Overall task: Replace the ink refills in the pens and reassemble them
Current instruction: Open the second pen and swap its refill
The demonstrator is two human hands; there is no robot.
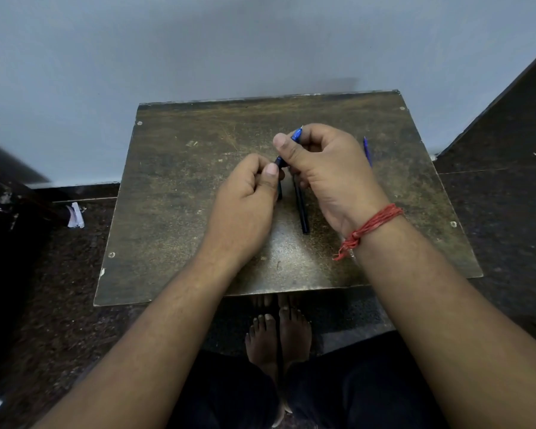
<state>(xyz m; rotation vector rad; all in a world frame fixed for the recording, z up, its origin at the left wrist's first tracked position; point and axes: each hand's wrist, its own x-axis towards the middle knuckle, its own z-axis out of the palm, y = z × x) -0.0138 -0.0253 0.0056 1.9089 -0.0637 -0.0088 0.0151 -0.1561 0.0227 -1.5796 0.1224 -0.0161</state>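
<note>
Nearest, below the right hand (pixel 328 178), a dark pen barrel (pixel 300 205) flat on the worn surface (pixel 174 193). Left hand (pixel 245 196) fingers closed on the blue pen's (pixel 288 150) dark lower end; right fingers pinching its blue tip section. Beyond the right fingers, a blue refill (pixel 367 151) lying on the surface.

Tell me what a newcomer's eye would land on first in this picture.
First, the two hands meeting over the middle of the worn dark wooden table: the right hand and left hand together grip a blue plastic pen, tip pointing away. Next, the red thread bracelet on the right wrist. Then the dark slim pen barrel lying between the hands, and a thin blue refill at the right.
</note>
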